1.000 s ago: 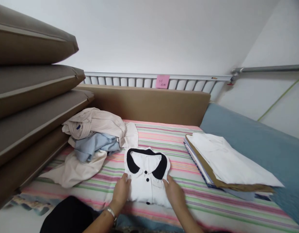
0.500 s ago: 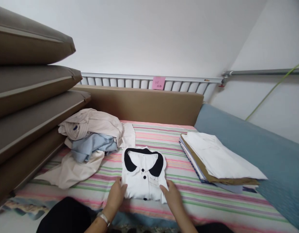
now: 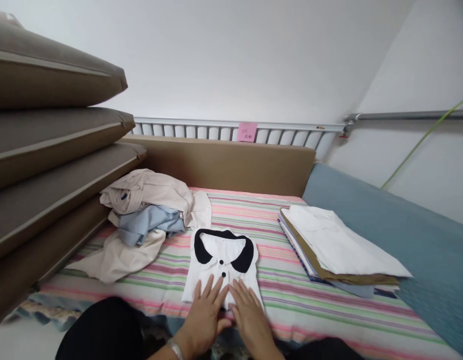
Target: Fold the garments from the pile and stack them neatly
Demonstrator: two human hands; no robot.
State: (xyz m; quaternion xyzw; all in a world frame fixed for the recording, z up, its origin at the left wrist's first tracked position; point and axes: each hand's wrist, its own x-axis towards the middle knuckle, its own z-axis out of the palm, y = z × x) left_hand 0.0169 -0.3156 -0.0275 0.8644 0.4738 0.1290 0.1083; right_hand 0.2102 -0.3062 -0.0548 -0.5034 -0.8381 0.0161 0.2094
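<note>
"White shirt (image 3: 222, 268) with a black collar (image 3: 243, 257) and black buttons (image 3: 223, 274), lying folded on a striped cloth (image 3: 321, 320), front side up."

"Whereabouts on the cloth?"

"Near the front edge, straight ahead of the body, with the collar pointing away. Between a loose heap of clothes (image 3: 150, 225) to the left and a neat folded stack (image 3: 340, 245) to the right, well apart from the latter."

"And the hands?"

"Both on the shirt. Left hand (image 3: 204, 320) laid palm down over the lower front, with a silvery bracelet (image 3: 174, 348) at the wrist. Right hand (image 3: 254, 320) just beside, also palm down, across the lower front."

"State of the fingers?"

"Straight and fanned wide on the left; straight too on the right, but closer together. Flat against the fabric on both sides, not clasping. Hard to tell whether touching at the thumbs."

"What in the heap?"

"Pinkish-beige striped garment (image 3: 161, 190) at the back, light blue garment (image 3: 148, 222) next, cream garment (image 3: 122, 260) in front. All crumpled."

"And in the stack?"

"White on top, brown beneath, bluish layers lower down."

"Around all that?"

"Piled grey-brown cushions (image 3: 58, 125) at the left, a tan panel (image 3: 223, 167) at the back, then a white radiator (image 3: 291, 135) with a pink note (image 3: 247, 132)."
</note>
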